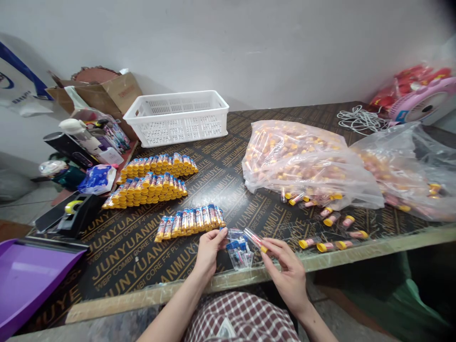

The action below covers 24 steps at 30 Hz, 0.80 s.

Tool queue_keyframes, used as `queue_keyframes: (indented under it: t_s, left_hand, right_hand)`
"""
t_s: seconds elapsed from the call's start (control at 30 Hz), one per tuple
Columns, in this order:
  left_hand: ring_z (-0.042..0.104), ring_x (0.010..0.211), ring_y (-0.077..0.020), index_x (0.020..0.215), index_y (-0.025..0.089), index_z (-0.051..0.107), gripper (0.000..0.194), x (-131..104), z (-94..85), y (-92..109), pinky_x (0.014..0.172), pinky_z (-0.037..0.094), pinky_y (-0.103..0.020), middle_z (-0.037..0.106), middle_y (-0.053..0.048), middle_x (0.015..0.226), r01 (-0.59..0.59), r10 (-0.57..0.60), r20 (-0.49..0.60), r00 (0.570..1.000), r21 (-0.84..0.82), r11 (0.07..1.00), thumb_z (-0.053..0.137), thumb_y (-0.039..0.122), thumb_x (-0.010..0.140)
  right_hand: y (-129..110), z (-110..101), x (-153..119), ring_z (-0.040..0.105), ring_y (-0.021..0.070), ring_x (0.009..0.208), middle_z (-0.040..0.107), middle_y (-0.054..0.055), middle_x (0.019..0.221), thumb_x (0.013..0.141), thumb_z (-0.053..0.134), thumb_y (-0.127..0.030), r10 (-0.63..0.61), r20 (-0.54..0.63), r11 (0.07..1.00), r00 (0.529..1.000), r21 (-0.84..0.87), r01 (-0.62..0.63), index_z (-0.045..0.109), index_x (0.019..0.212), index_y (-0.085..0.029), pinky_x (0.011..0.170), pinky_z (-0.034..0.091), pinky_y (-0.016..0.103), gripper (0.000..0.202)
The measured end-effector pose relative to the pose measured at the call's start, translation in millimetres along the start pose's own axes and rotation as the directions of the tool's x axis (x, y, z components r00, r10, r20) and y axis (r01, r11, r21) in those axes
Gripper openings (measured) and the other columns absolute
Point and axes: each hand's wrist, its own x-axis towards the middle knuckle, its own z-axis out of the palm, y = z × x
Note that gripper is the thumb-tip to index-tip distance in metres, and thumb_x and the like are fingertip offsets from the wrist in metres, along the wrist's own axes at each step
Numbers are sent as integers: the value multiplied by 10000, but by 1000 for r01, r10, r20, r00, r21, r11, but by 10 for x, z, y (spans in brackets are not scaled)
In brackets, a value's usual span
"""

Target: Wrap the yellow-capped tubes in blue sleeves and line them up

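My right hand (pixel 285 266) pinches a clear tube with a yellow cap (pixel 255 239), its cap end toward my fingers. My left hand (pixel 211 247) has thumb and forefinger pressed together on a small blue item mostly hidden by the fingertips. Between my hands, a small clear bag (pixel 240 252) with blue pieces lies near the table's front edge. Just beyond my left hand stands a row of labelled tubes (pixel 190 220) with yellow ends and blue tops. Several loose yellow-capped tubes (pixel 331 219) lie to the right.
Stacked finished-looking tubes (pixel 147 187) sit at left, before a white basket (pixel 178 121). Large plastic bags of tubes (pixel 299 152) fill the right side. A tape dispenser (pixel 73 213), purple dustpan (pixel 32 280), white cable (pixel 361 119) and pink fan (pixel 423 105) surround them.
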Motion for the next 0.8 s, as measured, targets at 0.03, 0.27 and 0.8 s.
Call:
queue_keyframes:
  t_s: [0.03,0.27,0.8]
  left_hand:
    - [495,528,-72,593,110,647,323,3,-3,-1,495,379,-166,582,-3,554,-2,2,-20,1000,-2,1000,785,400,554]
    - [496,533,-84,612,113,654,345,5,-23,-22,501,377,-175,583,-3,550,-27,28,-41,999,37,999,767,436,569]
    - [524,557,-125,592,139,618,407,5,-40,-19,557,410,-222,585,5,558,-145,156,-65,986,151,978,679,539,637]
  right_hand:
    - [-5,0,-2,578,191,1003,606,51,1060,826,566,-141,-10,-7,1000,1000,-7,10,631,1084,-275,879,481,355,299]
    - [-71,36,11,593,204,975,615,70,1038,833,551,-164,-11,23,999,1000,-43,12,644,1071,-253,857,494,356,271]
    - [-134,63,40,604,204,955,627,69,1029,809,554,-113,-121,-10,989,993,-88,119,641,1097,-266,843,509,352,338]
